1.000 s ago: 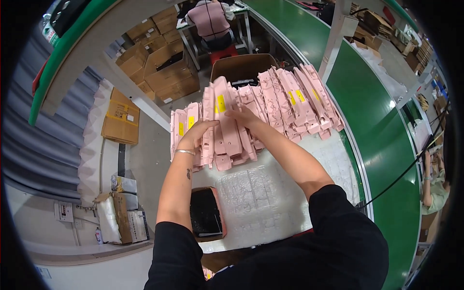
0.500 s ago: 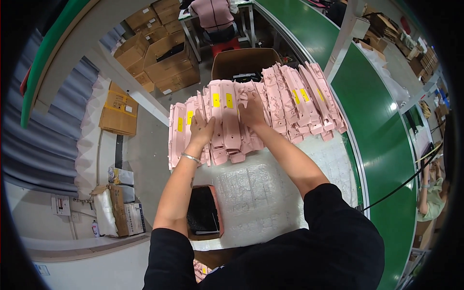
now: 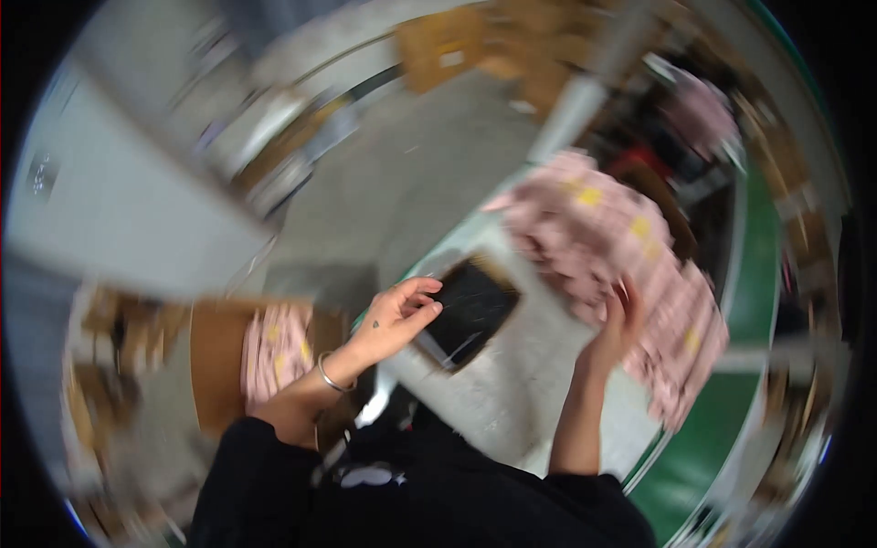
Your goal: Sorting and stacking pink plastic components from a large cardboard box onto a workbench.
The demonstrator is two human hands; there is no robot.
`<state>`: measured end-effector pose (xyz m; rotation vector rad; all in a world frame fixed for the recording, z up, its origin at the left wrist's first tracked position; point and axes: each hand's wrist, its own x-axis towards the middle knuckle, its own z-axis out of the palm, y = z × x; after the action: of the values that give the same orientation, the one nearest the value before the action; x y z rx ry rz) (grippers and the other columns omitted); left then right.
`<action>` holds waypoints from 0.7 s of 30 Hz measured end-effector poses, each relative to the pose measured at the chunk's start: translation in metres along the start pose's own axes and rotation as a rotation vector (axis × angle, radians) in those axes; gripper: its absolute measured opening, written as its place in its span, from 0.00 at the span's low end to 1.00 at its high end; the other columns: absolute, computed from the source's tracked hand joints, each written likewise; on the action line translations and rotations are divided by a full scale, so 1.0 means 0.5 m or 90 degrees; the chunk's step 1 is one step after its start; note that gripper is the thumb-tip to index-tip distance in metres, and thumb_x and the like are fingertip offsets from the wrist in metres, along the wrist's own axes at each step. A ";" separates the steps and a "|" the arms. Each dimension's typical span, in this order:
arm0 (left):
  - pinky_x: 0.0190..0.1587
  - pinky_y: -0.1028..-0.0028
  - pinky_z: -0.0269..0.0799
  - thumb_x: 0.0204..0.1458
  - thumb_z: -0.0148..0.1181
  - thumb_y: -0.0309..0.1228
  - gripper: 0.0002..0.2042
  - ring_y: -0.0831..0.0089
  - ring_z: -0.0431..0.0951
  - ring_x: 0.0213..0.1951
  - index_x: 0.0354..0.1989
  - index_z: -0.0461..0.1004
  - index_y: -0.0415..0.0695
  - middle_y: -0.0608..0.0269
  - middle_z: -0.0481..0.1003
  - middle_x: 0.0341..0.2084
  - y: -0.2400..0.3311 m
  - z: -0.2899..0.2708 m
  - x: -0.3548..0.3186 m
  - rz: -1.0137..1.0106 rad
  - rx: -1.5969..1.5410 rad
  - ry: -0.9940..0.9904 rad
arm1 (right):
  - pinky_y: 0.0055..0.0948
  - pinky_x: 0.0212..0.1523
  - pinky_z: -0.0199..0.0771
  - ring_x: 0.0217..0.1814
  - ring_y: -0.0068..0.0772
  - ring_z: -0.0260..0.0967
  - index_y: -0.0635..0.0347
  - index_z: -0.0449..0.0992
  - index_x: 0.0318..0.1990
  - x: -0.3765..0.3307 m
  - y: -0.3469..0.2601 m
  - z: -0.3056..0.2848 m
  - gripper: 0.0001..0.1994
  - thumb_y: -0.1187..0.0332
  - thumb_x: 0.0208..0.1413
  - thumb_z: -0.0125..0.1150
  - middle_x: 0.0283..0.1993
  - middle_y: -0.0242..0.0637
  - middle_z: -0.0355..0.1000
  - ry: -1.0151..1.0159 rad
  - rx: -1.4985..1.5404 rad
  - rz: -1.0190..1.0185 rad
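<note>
My left hand (image 3: 400,321) is empty, its thumb and fingers apart, beside the near-left rim of a small open box (image 3: 475,310) with a black inside. A metal bangle (image 3: 334,374) circles that wrist. Over the near side of a row of pink moulded plastic parts (image 3: 571,239), my right hand (image 3: 621,321) has its fingers stretched out. No part shows in it. Several parts carry yellow labels, though motion smears the details. Both the row and the small box stand on a white, film-covered table top (image 3: 539,384).
To my left stands an open cardboard box (image 3: 216,370) holding more pink parts (image 3: 277,352). A green conveyor belt (image 3: 699,452) runs along the right of the table. A pale upright post (image 3: 585,110) rises beyond the parts. Cardboard boxes and a seated person in pink appear farther off.
The view has swung left, bringing the cardboard box of pink parts into sight. Both my hands have come away from the pink row, the left one moving back beside the small black-lined box.
</note>
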<state>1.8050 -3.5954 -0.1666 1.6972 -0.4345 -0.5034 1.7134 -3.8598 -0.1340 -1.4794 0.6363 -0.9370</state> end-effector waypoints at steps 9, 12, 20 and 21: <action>0.44 0.76 0.66 0.48 0.57 0.36 0.18 0.74 0.72 0.40 0.44 0.68 0.39 0.59 0.73 0.36 -0.357 -0.234 -0.671 -0.469 -0.190 0.391 | 0.20 0.34 0.68 0.31 0.21 0.68 0.66 0.72 0.36 -0.641 0.082 0.316 0.06 0.78 0.50 0.52 0.34 0.35 0.70 -0.965 -0.040 0.139; 0.40 0.78 0.67 0.50 0.55 0.33 0.15 0.79 0.70 0.36 0.46 0.67 0.41 0.67 0.71 0.33 -0.444 -0.253 -0.800 -0.488 -0.256 0.294 | 0.19 0.32 0.69 0.28 0.20 0.69 0.65 0.73 0.34 -0.770 0.257 0.354 0.05 0.78 0.50 0.52 0.29 0.34 0.72 -0.953 -0.188 0.147; 0.41 0.71 0.71 0.47 0.57 0.40 0.20 0.64 0.76 0.39 0.45 0.69 0.39 0.52 0.75 0.36 -0.803 -0.461 -0.902 -0.560 -0.100 0.247 | 0.26 0.33 0.71 0.30 0.30 0.71 0.62 0.73 0.34 -1.113 0.623 0.513 0.06 0.73 0.47 0.55 0.26 0.36 0.73 -1.068 -0.366 0.146; 0.42 0.70 0.71 0.46 0.57 0.42 0.22 0.61 0.76 0.39 0.44 0.70 0.38 0.50 0.75 0.36 -0.884 -0.490 -0.886 -0.576 -0.045 0.243 | 0.29 0.36 0.71 0.33 0.35 0.72 0.62 0.73 0.35 -1.148 0.674 0.550 0.08 0.71 0.47 0.56 0.29 0.40 0.73 -1.176 -0.473 0.085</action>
<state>1.5755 -3.0744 -0.5238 1.8096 0.6597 -0.7967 1.6887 -3.2812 -0.5617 -2.1411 -0.3949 1.0209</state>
